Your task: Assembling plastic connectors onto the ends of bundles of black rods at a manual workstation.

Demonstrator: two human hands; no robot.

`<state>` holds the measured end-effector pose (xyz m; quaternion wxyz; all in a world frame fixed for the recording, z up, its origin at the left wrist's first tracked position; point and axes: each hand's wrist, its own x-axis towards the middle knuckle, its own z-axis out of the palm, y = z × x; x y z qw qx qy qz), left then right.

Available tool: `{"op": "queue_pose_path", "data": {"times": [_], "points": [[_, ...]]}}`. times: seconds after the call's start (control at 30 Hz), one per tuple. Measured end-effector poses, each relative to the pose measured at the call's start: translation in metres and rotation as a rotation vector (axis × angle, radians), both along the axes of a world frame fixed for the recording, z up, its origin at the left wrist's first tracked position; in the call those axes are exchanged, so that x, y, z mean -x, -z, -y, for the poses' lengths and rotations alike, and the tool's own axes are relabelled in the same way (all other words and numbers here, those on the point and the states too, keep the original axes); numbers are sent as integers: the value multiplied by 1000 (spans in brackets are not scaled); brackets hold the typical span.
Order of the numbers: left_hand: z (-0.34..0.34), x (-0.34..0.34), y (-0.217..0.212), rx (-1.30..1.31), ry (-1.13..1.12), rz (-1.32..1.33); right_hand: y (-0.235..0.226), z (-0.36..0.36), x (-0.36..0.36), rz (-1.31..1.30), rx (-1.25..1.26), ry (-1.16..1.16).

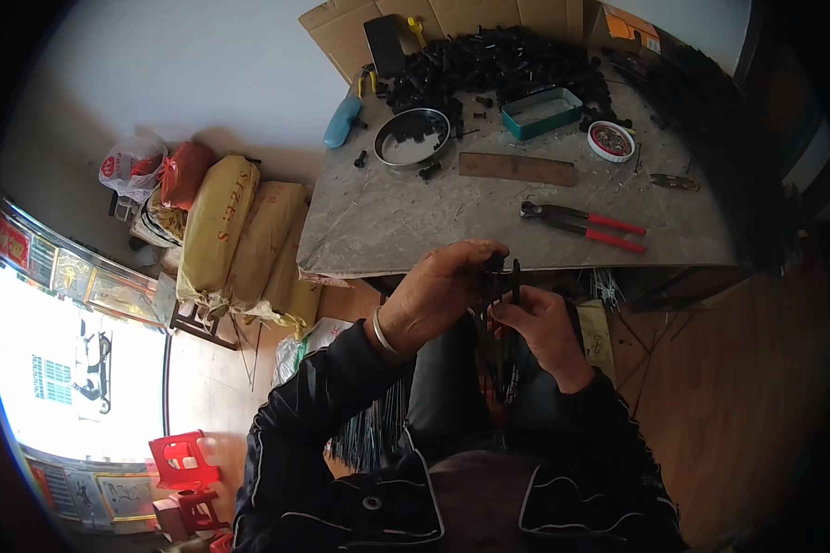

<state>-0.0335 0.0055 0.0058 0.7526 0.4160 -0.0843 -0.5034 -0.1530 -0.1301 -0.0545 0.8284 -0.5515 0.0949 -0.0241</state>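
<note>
Both my hands are raised just off the table's near edge, over my lap. My left hand [440, 284] has its fingers curled round the top of a black piece [495, 263], which they partly cover. Thin black rods [500, 355] hang down from there in a narrow bundle. Thumb and fingers of my right hand [546, 334] pinch these rods on their right side. How the rods join the black piece is too dark to make out. On the table beyond, end-cutting pincers [586, 226] with red handles lie nearest to my hands.
The grey table [387, 226] holds a flat brown strip [516, 169], a round tin [413, 166], a teal box [551, 126], a white lid [613, 158] of small metal bits, and small pliers [675, 182]. Black parts [498, 64] pile up behind. Yellow sacks [217, 226] stand left.
</note>
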Motion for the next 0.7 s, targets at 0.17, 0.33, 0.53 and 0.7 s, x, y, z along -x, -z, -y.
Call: {"op": "queue_pose_path", "data": {"times": [0.17,0.33,0.53,0.7], "points": [[-1,-1,1,12,16,-26,1,-3,-1,7,27,-9],[-4,-4,7,37,26,-32,1,-6,-3,19,19,-2],[-4,-5,3,20,11,-28,-1,-7,-5,13,8,9],[-5,-2,-13,-78,-13,158,0,-4,-4,4,32,-4]]}}
